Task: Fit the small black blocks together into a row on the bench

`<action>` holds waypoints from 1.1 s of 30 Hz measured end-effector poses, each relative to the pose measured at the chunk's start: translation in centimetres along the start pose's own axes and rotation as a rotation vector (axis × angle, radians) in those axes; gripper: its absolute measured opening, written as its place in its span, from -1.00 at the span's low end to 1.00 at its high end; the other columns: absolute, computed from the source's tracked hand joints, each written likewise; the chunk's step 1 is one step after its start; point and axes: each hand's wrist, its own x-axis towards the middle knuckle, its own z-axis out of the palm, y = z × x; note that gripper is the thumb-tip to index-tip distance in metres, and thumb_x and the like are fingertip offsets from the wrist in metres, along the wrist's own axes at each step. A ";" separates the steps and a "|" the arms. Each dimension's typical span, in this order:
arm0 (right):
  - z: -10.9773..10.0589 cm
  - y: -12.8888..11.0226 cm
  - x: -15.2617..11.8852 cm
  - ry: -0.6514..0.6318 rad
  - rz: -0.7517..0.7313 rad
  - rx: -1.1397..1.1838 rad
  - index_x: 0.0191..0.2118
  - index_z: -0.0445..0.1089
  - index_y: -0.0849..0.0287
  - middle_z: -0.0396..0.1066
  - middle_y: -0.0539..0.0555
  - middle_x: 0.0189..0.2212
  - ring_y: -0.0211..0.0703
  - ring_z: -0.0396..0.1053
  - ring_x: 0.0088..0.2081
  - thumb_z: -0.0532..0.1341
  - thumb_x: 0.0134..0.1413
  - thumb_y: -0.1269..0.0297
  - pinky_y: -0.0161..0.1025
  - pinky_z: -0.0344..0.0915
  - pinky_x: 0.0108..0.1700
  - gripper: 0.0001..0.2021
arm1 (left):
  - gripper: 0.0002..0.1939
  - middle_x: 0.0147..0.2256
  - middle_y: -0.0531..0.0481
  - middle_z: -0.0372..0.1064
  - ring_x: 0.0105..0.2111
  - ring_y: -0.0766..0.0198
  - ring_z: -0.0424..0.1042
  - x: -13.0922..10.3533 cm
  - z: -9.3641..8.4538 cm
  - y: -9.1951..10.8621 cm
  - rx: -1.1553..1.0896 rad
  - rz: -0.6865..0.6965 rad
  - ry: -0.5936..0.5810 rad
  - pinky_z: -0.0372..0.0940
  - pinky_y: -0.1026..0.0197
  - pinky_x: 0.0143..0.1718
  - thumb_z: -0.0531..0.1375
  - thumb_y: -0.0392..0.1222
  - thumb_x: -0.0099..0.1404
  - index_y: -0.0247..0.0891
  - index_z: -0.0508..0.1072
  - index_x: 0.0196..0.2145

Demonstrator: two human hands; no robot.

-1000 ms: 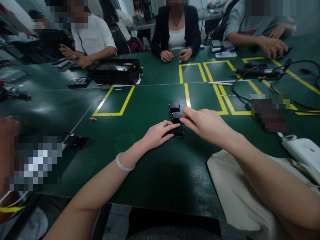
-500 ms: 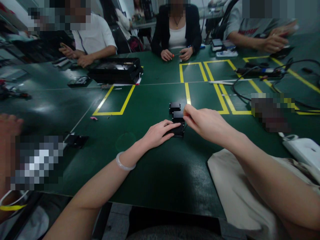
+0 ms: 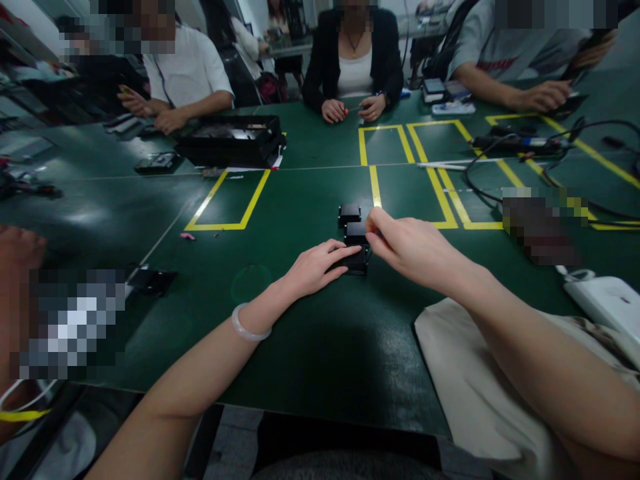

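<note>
Three small black boxes stand in a short row on the green table (image 3: 300,360). The nearest black box (image 3: 357,261) is held down by my left hand (image 3: 315,267), index finger across its top and thumb along its near side. Right behind it is a middle black box (image 3: 354,231), and farthest off is another black box (image 3: 350,213). My right hand (image 3: 400,240) is closed in a pinch at the right end of the nearest and middle boxes. Something thin and dark shows below its fingertips, too small to name.
A beige cloth (image 3: 450,347) lies under my right forearm, beside a white device (image 3: 607,300). Black trays (image 3: 230,143) stand at the back left. Cables (image 3: 467,173) run across the right. Co-workers sit opposite; another person's hand (image 3: 20,247) is at the left edge.
My right hand has shifted very slightly left at the box's end. My left hand and the boxes stay in place. Across the table, the right-hand co-worker's hands have moved apart.
</note>
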 end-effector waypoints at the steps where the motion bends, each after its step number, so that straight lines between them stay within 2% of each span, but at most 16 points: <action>1: 0.0 0.0 0.0 -0.004 0.000 -0.014 -0.10 0.21 0.15 0.43 0.05 -0.44 -0.16 0.34 -0.47 -0.09 0.30 0.17 -0.29 -0.08 -0.48 -0.76 | -0.51 0.07 -0.09 0.22 -0.02 0.15 0.34 0.0 0.0 0.0 0.001 -0.001 0.001 0.33 0.12 -0.08 0.04 -0.15 0.40 -0.02 0.11 0.26; 8: -0.1 -0.1 -0.1 -0.010 -0.007 0.019 -0.06 0.18 0.16 0.43 0.05 -0.42 -0.18 0.32 -0.49 -0.08 0.28 0.23 -0.29 -0.06 -0.48 -0.78 | -0.51 0.06 -0.10 0.22 -0.02 0.14 0.33 0.0 0.0 0.0 0.008 0.010 0.002 0.33 0.12 -0.08 0.03 -0.14 0.41 -0.02 0.11 0.27; 13: 0.1 0.0 -0.1 -0.003 -0.001 -0.044 -0.12 0.23 0.15 0.43 0.06 -0.45 -0.14 0.33 -0.48 -0.08 0.30 0.13 -0.27 -0.09 -0.48 -0.74 | -0.51 0.07 -0.10 0.22 -0.02 0.14 0.34 0.0 0.1 -0.1 0.011 0.003 0.006 0.33 0.12 -0.07 0.04 -0.15 0.40 -0.02 0.12 0.26; 18: 0.1 0.0 0.0 -0.002 0.002 0.020 -0.07 0.20 0.16 0.43 0.04 -0.44 -0.18 0.32 -0.50 -0.09 0.29 0.21 -0.28 -0.07 -0.48 -0.77 | -0.51 0.06 -0.09 0.23 -0.01 0.14 0.33 0.0 0.1 -0.1 0.005 0.009 0.004 0.33 0.13 -0.07 0.04 -0.16 0.40 -0.02 0.12 0.26; 24: 0.1 0.0 0.0 -0.002 -0.010 -0.012 -0.13 0.23 0.15 0.41 0.04 -0.47 -0.16 0.31 -0.49 -0.08 0.30 0.13 -0.28 -0.10 -0.48 -0.75 | -0.51 0.06 -0.09 0.23 -0.02 0.15 0.34 0.0 0.1 -0.1 0.005 0.010 0.009 0.33 0.12 -0.07 0.04 -0.15 0.40 -0.03 0.13 0.26; 29: -0.1 0.0 0.0 -0.006 0.009 0.032 -0.07 0.19 0.16 0.42 0.03 -0.45 -0.19 0.30 -0.51 -0.08 0.29 0.21 -0.29 -0.07 -0.48 -0.77 | -0.51 0.05 -0.09 0.23 -0.03 0.15 0.34 0.0 0.0 -0.1 -0.001 0.013 0.008 0.34 0.12 -0.07 0.04 -0.15 0.41 -0.02 0.11 0.26; 33: 0.0 -0.1 0.0 0.001 0.000 -0.003 -0.12 0.23 0.14 0.42 0.04 -0.46 -0.16 0.32 -0.48 -0.08 0.31 0.13 -0.29 -0.09 -0.48 -0.75 | -0.51 0.06 -0.09 0.23 -0.02 0.15 0.34 0.0 0.1 -0.1 0.006 0.008 0.010 0.33 0.12 -0.07 0.04 -0.16 0.40 -0.03 0.12 0.26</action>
